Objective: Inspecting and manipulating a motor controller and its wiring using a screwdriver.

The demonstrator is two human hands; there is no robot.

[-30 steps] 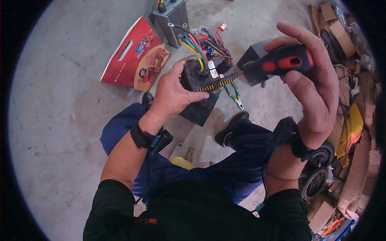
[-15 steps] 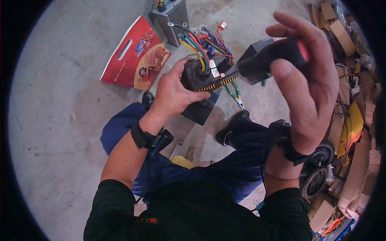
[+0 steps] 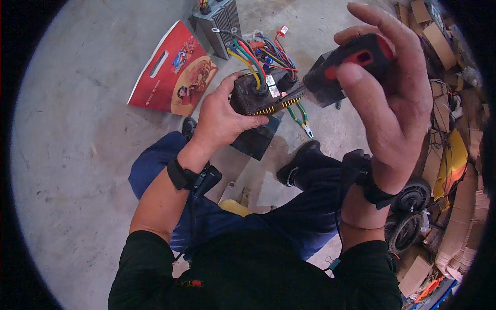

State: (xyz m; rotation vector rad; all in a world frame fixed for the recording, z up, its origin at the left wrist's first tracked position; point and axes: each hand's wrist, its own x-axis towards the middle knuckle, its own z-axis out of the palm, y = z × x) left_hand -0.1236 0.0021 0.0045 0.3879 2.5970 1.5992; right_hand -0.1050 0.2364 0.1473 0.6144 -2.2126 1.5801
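My left hand (image 3: pixel 219 116) grips a black controller box (image 3: pixel 248 98) by its left end, thumb along the near edge and fingers behind. Thick yellow, green, red and black cables and a bundle of thin wires (image 3: pixel 279 54) come out of its face. In my right hand (image 3: pixel 392 98) is a screwdriver (image 3: pixel 356 62) with a fat black and red handle, held between thumb and fingers. Its thin shaft points left to the right end of the box; whether the tip touches a screw I cannot tell. A dark flat-sided block (image 3: pixel 253 139) shows beneath the controller.
Pliers (image 3: pixel 301 120) with green and yellow handles lie on the concrete floor beyond my foot. At upper left stand a red carton (image 3: pixel 165 77) and a grey finned metal box (image 3: pixel 219 26). Cardboard, wheels (image 3: pixel 411 196) and a yellow part (image 3: pixel 452 163) pile up along the right.
The screwdriver handle has turned in my right hand, bringing its red parts and a square opening into sight. My right hand has risen slightly; the controller box stays nearly in place.
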